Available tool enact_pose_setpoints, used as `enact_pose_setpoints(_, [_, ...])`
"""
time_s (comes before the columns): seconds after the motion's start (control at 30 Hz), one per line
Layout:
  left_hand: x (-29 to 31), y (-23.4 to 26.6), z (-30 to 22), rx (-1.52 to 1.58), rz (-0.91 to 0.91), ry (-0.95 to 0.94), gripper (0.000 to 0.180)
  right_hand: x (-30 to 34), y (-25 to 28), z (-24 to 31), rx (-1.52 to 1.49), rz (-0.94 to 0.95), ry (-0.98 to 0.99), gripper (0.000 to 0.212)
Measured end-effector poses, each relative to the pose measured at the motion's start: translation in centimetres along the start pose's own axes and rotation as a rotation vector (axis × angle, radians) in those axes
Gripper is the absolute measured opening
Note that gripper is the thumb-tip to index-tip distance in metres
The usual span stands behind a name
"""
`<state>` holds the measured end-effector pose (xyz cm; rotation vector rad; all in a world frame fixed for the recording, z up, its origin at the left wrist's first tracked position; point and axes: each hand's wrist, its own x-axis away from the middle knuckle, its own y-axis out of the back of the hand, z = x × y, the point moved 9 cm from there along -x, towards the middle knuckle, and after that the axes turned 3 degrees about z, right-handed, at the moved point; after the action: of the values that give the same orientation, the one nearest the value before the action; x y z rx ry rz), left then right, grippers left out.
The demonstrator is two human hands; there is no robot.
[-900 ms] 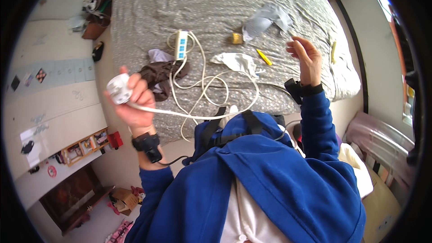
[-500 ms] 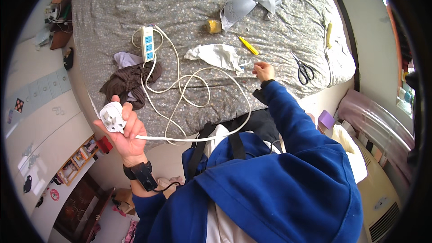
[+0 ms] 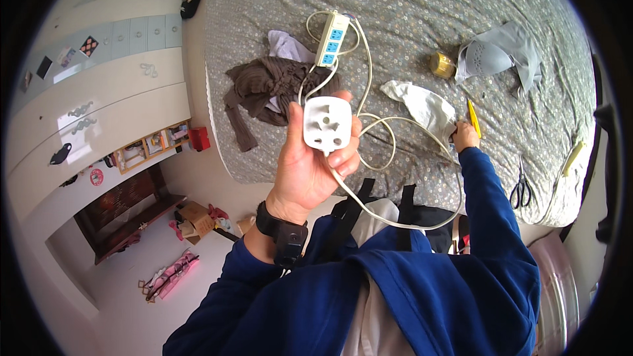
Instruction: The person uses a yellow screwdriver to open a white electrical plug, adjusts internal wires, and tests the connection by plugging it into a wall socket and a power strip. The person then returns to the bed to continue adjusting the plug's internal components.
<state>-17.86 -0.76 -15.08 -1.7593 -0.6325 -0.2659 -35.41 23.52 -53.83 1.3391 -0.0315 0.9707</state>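
Note:
My left hand (image 3: 304,168) is raised in front of me, its fingers closed around a white plug (image 3: 327,124) with its socket-holed face up. From the plug a white cord (image 3: 389,220) loops down and back onto the bed. The cord runs to a white power strip (image 3: 332,39) with blue socket panels. My right hand (image 3: 466,136) rests on the bed with curled fingers, by the end of a crumpled white cloth (image 3: 425,111). A yellow utility knife (image 3: 473,118) lies right beside it. Whatever its fingertips pinch is hidden.
The patterned bedspread (image 3: 395,0) also bears a brown garment (image 3: 270,86), a yellow tape roll (image 3: 442,64), a grey bra (image 3: 488,59) and black-handled scissors (image 3: 521,191). A cardboard box (image 3: 196,219) stands on the floor at left. Cabinets (image 3: 99,86) line the left side.
The view has swung left and tilted. My left hand has brought the plug toward the middle, in front of me. My right hand is now closer to the white cloth and the utility knife.

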Motion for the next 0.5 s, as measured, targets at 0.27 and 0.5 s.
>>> enact_pose_setpoints(0.27, [1.0, -1.0, -0.1, -0.305, 0.056, -0.049, 0.076, 1.2, -0.3, 0.5, 0.068, 0.094, -0.015, 0.016])
enact_pose_setpoints(0.5, [3.7, -4.4, 0.1, -0.348, 0.139, -0.129, 0.069, 4.7, 3.8, -4.7, -0.135, -0.034, -0.093, 0.020])
